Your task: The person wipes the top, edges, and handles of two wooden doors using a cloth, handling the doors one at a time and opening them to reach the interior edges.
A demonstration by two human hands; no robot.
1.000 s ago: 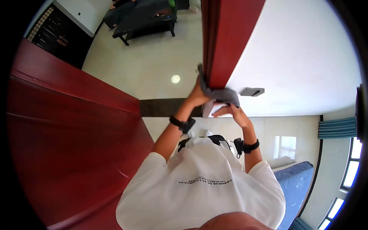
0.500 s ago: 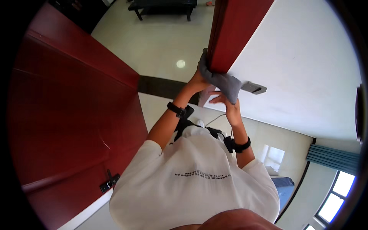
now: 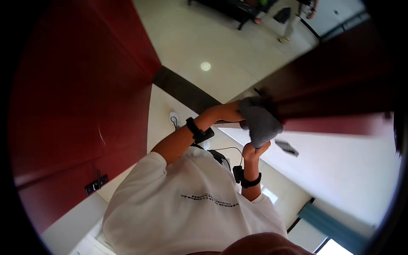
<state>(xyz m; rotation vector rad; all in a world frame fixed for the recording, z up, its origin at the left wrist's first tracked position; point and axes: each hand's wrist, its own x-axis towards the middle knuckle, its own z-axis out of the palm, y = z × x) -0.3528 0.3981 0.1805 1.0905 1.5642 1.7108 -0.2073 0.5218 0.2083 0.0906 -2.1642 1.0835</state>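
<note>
A grey cloth (image 3: 262,123) is pressed against the edge of the dark red door frame (image 3: 323,85) on the right. My left hand (image 3: 233,111) reaches in behind the cloth and holds it to the frame; most of its fingers are covered. Just below, my right hand (image 3: 255,150) has its fingers folded at the cloth's lower corner. Black straps with small dark boxes sit on both wrists.
A dark red door (image 3: 85,106) stands at the left, with a dark handle plate (image 3: 97,184). Right of my hands, a wall switch plate (image 3: 287,148) is on the white wall. A dark threshold strip (image 3: 182,88) crosses the floor. Another person (image 3: 291,25) stands beyond, near a low dark table (image 3: 225,10).
My view has turned rightward, bringing another person into sight. Both hands and the cloth have shifted lower in view along the frame. My right hand's spread fingers have folded in toward the cloth.
</note>
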